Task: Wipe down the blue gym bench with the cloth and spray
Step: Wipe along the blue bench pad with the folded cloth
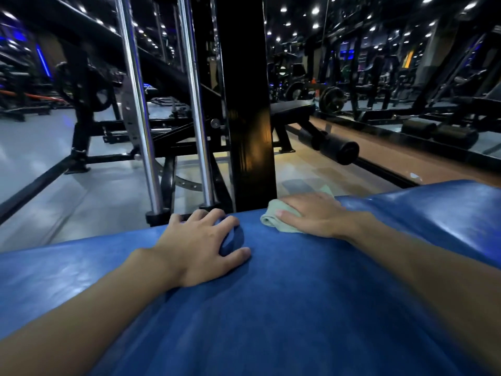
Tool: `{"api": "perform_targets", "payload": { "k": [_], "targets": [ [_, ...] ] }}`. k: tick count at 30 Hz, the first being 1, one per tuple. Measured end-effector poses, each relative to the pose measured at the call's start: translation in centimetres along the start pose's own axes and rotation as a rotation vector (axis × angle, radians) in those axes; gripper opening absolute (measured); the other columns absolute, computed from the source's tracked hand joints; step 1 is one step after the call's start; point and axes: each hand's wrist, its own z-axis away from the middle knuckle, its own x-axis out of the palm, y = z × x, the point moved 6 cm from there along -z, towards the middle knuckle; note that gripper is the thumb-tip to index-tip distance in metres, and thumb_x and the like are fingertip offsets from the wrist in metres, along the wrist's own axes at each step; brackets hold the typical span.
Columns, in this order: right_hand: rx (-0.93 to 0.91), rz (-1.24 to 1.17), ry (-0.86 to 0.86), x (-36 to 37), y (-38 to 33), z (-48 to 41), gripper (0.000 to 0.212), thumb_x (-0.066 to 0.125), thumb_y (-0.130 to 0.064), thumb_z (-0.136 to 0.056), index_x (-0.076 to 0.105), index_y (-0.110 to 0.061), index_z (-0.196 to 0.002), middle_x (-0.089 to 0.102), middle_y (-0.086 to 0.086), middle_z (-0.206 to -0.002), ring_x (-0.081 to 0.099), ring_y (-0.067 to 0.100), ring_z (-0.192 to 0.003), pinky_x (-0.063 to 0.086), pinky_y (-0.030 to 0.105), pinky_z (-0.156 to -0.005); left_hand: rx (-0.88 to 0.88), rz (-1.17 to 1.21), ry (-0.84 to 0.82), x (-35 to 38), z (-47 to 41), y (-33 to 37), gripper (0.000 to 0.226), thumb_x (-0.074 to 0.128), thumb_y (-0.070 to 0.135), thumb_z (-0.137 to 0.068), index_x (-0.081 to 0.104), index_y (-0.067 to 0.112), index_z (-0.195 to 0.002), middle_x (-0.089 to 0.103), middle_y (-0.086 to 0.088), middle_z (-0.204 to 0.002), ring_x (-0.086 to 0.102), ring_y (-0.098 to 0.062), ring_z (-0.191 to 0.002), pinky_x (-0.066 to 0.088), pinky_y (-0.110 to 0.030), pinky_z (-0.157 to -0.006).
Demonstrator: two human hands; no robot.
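The bench (284,294) fills the lower half of the view. It is a broad padded slab covered in smooth blue vinyl. A wet-looking sheen is seen at its left and far right, while the middle is duller and faintly creased. Just beyond its far edge a square black post (244,104) stands, glossy and hard. Two polished chrome rods (135,104) are set to the left of the post, with their feet close to the padding.

The right hand (311,215) is laid flat, fingers straight and together, so that even pressure is put on the cloth (271,219) beneath it. The cloth is kept at the far edge of the bench, probably where a wiping stroke begins or ends. It is pale green, soft and bunched into a thick fold at its left end.

The left hand (198,248) is planted near the same edge, likely as a brace. Its fingers are curled over a rounded blue thing (233,237), dark and smooth. This may be the spray, but that cannot be told.
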Motion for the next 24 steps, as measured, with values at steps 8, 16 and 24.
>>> {"api": "perform_targets", "payload": {
  "k": [8, 16, 24],
  "targets": [
    [-0.052, 0.016, -0.043, 1.6, -5.1, -1.5, 0.074, 0.016, -0.074, -0.085, 0.035, -0.035, -0.146, 0.046, -0.001, -0.146, 0.041, 0.025, -0.133, 0.024, 0.049, -0.110, -0.139, -0.011, -0.023, 0.4, 1.3, -1.3, 0.081, 0.002, 0.091, -0.067, 0.026, 0.049, -0.133, 0.036, 0.016, -0.140, 0.036, -0.014, -0.131, 0.033, -0.046, -0.097],
    [0.045, -0.048, -0.111, 1.5, -5.5, -2.9, 0.064, 0.015, -0.069, -0.093, 0.038, -0.036, -0.143, 0.051, 0.002, -0.140, 0.047, 0.026, -0.124, 0.032, 0.045, -0.099, -0.152, 0.049, -0.022, 0.6, 3.7, -4.3, 0.085, 0.006, 0.090, -0.069, 0.031, 0.046, -0.137, 0.036, 0.016, -0.145, 0.034, -0.013, -0.134, 0.031, -0.047, -0.103],
    [-0.111, 0.015, -0.036, 2.5, -15.7, -3.7, 0.059, 0.020, -0.066, -0.094, 0.036, -0.036, -0.143, 0.047, -0.003, -0.146, 0.044, 0.022, -0.128, 0.028, 0.045, -0.104, -0.170, 0.048, -0.064, 0.5, 9.2, -11.9, 0.083, 0.005, 0.089, -0.069, 0.027, 0.050, -0.138, 0.035, 0.017, -0.145, 0.033, -0.011, -0.136, 0.031, -0.049, -0.104]
  ]
}}
